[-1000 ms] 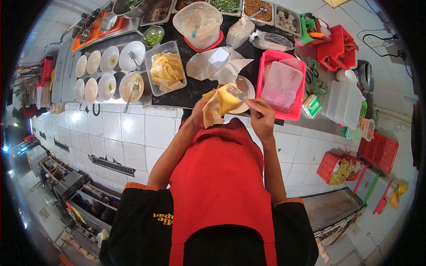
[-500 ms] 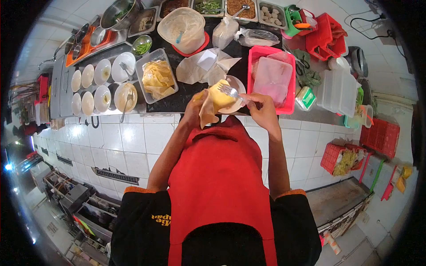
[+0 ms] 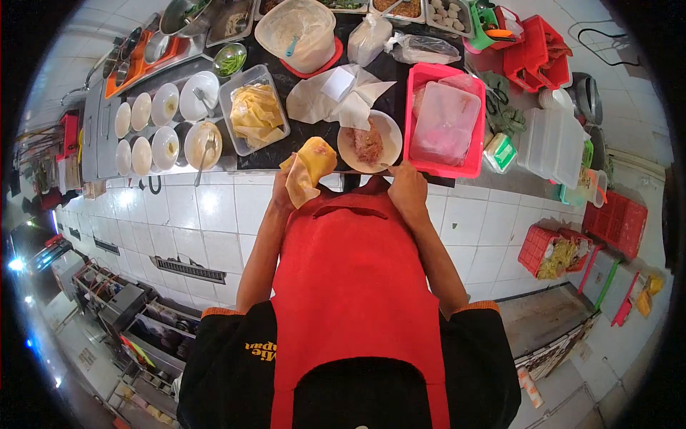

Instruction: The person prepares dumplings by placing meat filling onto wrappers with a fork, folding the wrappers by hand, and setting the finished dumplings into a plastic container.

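Note:
My left hand (image 3: 284, 187) holds a yellow wrapper sheet (image 3: 312, 166) draped over it, with a small bit of reddish filling near its top. At the counter's front edge, my right hand (image 3: 408, 189) is closed on the fork, whose handle end (image 3: 386, 167) shows at the bowl's rim; its tines cannot be made out. The cream bowl (image 3: 390, 133) holds reddish minced filling (image 3: 367, 145). Left of the bowl, a clear container (image 3: 226, 100) holds a stack of yellow wrappers (image 3: 255, 113). Behind the bowl lies crumpled brown paper (image 3: 305, 101) with a white card (image 3: 338, 84) on it.
A pink tray (image 3: 409, 107) with a lidded clear box (image 3: 448, 118) stands right of the bowl. Several bowls (image 3: 165, 146) line the left counter. A large tub (image 3: 295, 32) sits behind the paper, and clear containers (image 3: 550, 149) are at the right.
My left hand has moved left and away from the bowl with the wrapper. My right hand and the fork have lowered to the bowl's front rim, and the filling now shows.

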A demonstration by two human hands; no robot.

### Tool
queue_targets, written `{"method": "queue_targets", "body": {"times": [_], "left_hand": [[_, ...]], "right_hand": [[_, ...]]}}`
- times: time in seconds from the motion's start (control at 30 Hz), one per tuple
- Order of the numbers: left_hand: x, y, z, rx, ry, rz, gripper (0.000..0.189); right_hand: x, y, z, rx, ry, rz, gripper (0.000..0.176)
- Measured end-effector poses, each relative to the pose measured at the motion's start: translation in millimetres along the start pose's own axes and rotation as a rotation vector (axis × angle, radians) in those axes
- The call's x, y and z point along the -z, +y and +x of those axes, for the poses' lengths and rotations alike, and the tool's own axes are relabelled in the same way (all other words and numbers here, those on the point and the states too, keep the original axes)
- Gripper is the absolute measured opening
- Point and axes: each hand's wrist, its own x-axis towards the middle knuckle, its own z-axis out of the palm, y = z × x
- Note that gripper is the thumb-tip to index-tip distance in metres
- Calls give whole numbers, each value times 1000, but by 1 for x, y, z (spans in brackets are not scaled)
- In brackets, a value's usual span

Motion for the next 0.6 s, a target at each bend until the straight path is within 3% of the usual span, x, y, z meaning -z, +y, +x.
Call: {"method": "queue_targets", "body": {"times": [0.07, 0.13, 0.27, 0.33, 0.43, 0.47, 0.53, 0.6], "left_hand": [[3, -4, -2, 24, -57, -31, 52], [0, -9, -2, 9, 123, -31, 52], [12, -14, -4, 51, 14, -4, 52], [0, -17, -5, 11, 108, 127, 52], [-9, -20, -1, 50, 52, 88, 50], [-12, -20, 0, 82, 28, 54, 49], [-12, -19, 6, 70, 41, 135, 46], [-26, -18, 10, 153, -111, 54, 44]], "right_hand": [[0, -2, 0, -3, 60, 51, 34], [-15, 1, 0, 14, 56, 24, 34], [10, -1, -5, 28, -55, 100, 35], [5, 27, 3, 25, -53, 252, 33], [19, 51, 12, 61, -328, 803, 33], [23, 53, 11, 68, -329, 804, 33], [39, 46, 6, 91, -374, 1088, 32], [46, 28, 2, 153, -286, 1040, 33]]}}
